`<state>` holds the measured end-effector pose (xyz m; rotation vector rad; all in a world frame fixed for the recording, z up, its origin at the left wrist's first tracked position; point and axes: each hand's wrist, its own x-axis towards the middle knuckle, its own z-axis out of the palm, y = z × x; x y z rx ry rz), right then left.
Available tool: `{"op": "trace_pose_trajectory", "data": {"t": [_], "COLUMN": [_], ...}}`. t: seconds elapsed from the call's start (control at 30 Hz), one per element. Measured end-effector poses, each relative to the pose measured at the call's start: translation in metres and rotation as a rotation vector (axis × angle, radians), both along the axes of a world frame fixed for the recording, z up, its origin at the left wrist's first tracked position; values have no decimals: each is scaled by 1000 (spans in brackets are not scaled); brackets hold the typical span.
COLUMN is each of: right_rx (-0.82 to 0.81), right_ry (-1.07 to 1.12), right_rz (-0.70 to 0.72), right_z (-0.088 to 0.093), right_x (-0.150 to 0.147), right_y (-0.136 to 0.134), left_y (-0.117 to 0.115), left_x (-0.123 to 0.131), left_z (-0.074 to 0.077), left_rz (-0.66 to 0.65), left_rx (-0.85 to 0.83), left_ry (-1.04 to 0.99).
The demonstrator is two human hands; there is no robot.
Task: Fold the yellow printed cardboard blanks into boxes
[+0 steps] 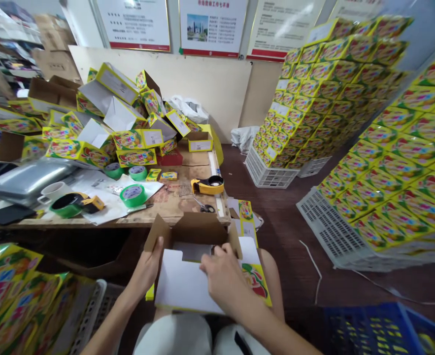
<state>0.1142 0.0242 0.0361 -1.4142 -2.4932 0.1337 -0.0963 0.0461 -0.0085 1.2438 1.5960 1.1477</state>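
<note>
An opened cardboard box rests on my lap, its flaps raised and its inside brown and white. My left hand grips the box's left side flap, the thumb lying along its face. My right hand is closed at the box's front edge, its fingers curled over into the opening; what lies under the fingertips is hidden. Beside the box's right side shows a printed yellow and green carton panel.
A worktable ahead holds a pile of yellow cartons, green tape rolls, a yellow tape dispenser and scissors. Tall carton stacks stand in white crates to the right. A blue crate sits at lower right.
</note>
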Motion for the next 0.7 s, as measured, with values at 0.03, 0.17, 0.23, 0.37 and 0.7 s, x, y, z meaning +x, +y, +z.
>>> {"op": "trace_pose_trajectory", "data": {"t": [0.03, 0.17, 0.23, 0.37, 0.7], "right_rx": [-35, -29, 27, 186, 209], "right_ry": [-29, -32, 4, 180, 410], "right_rz": [-18, -44, -69, -157, -140], "right_z": [-9, -24, -21, -17, -47], "right_x": [-2, -7, -3, 27, 53], "right_y": [1, 8, 11, 14, -39], "left_y": [-6, -17, -16, -14, -18], "left_x": [2, 8, 9, 7, 43], "left_z": [-4, -18, -22, -26, -23], "left_rz": [-24, -236, -281, -277, -568], "left_rx": [1, 155, 254, 314, 463], "left_ry": [41, 330, 494, 694, 1104]}}
